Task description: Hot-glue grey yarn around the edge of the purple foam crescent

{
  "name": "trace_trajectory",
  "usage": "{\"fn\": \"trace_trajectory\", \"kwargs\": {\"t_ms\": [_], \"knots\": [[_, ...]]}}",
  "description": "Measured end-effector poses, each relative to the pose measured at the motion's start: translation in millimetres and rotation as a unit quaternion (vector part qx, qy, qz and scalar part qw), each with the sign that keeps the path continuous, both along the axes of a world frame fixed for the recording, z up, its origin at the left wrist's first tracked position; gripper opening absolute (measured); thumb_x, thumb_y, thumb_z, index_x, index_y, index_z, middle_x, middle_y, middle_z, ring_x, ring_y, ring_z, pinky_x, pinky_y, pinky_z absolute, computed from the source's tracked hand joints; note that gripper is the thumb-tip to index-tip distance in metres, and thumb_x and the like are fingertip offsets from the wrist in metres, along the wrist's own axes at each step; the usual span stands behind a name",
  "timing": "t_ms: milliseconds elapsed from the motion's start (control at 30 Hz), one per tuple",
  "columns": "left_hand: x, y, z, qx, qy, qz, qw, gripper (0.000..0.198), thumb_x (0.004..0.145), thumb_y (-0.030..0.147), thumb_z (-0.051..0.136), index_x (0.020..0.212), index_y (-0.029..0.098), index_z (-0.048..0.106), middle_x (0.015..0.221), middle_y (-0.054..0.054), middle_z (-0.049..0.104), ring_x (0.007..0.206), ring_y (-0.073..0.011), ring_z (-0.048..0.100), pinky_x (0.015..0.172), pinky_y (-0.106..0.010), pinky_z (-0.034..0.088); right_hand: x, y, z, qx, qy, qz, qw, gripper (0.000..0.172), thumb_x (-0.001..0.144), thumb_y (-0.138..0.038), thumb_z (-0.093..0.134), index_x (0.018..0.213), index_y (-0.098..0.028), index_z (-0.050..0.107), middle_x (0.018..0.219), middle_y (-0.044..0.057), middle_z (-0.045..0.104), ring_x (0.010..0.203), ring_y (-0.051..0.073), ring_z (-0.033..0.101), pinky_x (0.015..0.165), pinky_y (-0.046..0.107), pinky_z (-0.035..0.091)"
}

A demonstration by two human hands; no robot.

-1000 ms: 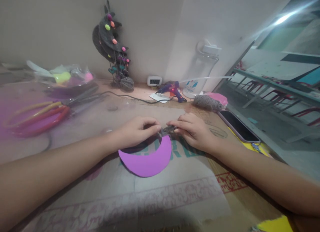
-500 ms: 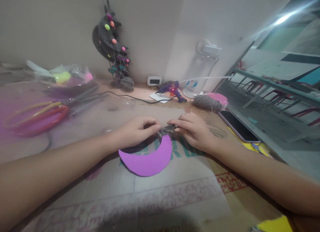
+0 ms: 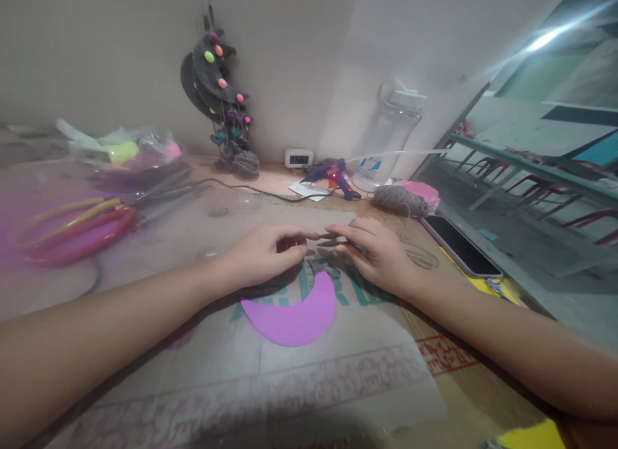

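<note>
A purple foam crescent point(image 3: 294, 317) lies flat on the cardboard sheet point(image 3: 338, 372) in front of me. Just beyond its upper tip, my left hand point(image 3: 263, 254) and my right hand point(image 3: 374, 249) meet fingertip to fingertip, a little above the surface. Between them they pinch a small dark piece point(image 3: 328, 238), thin and stretched between the two hands; I cannot make out what it is. Both hands have their fingers closed.
Red and yellow scissors point(image 3: 72, 227) lie at the left beside a bag of coloured bits point(image 3: 125, 152). At the back stand a dark crescent ornament point(image 3: 215, 82), a small clock point(image 3: 299, 157), a glue gun point(image 3: 333, 173) and a water bottle point(image 3: 386, 143). Grey yarn point(image 3: 400, 200) and a phone point(image 3: 458, 246) lie at the right.
Both hands have lifted off the crescent's tip and moved slightly away from me, still pinching the dark piece. The crescent now lies free on the cardboard.
</note>
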State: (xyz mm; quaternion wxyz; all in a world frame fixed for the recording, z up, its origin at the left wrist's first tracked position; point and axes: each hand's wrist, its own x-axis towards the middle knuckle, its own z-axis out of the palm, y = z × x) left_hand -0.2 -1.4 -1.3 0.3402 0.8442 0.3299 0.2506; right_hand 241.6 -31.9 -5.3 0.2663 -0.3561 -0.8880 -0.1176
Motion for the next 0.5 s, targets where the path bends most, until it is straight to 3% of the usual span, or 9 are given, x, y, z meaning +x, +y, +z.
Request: {"fn": "trace_trajectory", "kwargs": {"t_ms": [100,267,500], "knots": [[0.1,-0.3,0.8,0.008,-0.008,0.012,1.0,0.033,0.089,0.038,0.05,0.108,0.019,0.068,0.103,-0.005,0.072,0.09,-0.0194,0.063,0.077,-0.028,0.047,-3.2,-2.3,0.5,0.005,0.001,-0.017,1.0,0.031,0.096,-0.027,0.048,0.123,-0.016,0.059,0.085,0.007,0.063,0.076,0.019,0.056,0.067,0.03,0.042],[0.1,-2.2,1.0,0.038,-0.004,0.017,0.999,0.029,0.089,0.041,0.05,0.082,0.017,0.067,0.078,-0.001,0.068,0.072,-0.0151,0.059,0.064,-0.025,0.043,-11.8,-6.6,-0.8,0.031,-0.017,-0.019,0.999,0.032,0.097,-0.028,0.047,0.122,-0.013,0.06,0.081,0.007,0.064,0.07,0.017,0.055,0.064,0.029,0.041],[0.0,-1.2,-1.2,-0.014,-0.007,0.04,0.999,0.029,0.09,0.04,0.048,0.085,0.017,0.065,0.075,-0.001,0.068,0.067,-0.015,0.059,0.061,-0.025,0.043,-9.2,-4.9,-0.8,-0.008,0.002,-0.035,0.999,0.032,0.096,-0.03,0.049,0.123,-0.017,0.06,0.083,0.006,0.064,0.074,0.017,0.057,0.066,0.028,0.042]]}}
